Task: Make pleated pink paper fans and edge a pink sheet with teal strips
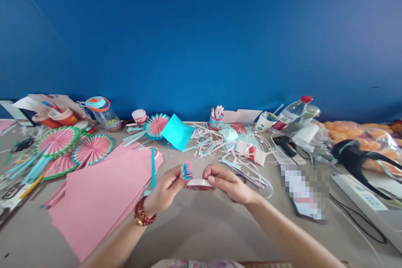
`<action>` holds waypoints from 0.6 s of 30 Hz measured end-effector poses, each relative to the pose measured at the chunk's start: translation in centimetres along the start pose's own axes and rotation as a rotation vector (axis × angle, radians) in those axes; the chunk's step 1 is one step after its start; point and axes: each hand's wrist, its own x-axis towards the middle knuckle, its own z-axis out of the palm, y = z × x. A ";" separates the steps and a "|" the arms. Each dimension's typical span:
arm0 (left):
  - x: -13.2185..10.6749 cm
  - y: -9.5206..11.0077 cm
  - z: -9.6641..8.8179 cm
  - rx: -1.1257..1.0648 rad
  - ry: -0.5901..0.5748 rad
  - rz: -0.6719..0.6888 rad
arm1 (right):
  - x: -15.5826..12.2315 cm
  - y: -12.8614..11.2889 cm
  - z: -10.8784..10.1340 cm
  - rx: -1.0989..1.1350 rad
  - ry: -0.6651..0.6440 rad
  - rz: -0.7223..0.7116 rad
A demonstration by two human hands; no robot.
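Now the left hand (166,190) is pinching 1 small pleated paper fan (186,170) between thumb and fingertips. The right hand (229,184) is closing its fingers on 1 tape roll (199,184), just under the fan, between both hands. Behind and to the left, 4 pleated rosettes (92,149) are lying beside pink paper sheets (100,197), with 1 water bottle (293,111) standing farther right.

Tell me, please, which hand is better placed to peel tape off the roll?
Probably the right. The right hand grips the tape roll, fingertips at its rim, while the left hand is occupied pinching the small pleated paper just above the roll.
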 end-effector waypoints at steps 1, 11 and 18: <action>-0.1 -0.1 0.2 -0.030 0.000 -0.007 | -0.1 0.2 0.1 0.005 -0.013 -0.014; -1.2 -3.7 3.8 -0.211 0.441 -0.128 | 0.7 2.3 2.2 -0.647 0.549 -0.243; -1.4 -2.6 4.9 -0.150 0.261 -0.074 | 1.6 3.4 4.3 -0.417 0.458 -0.221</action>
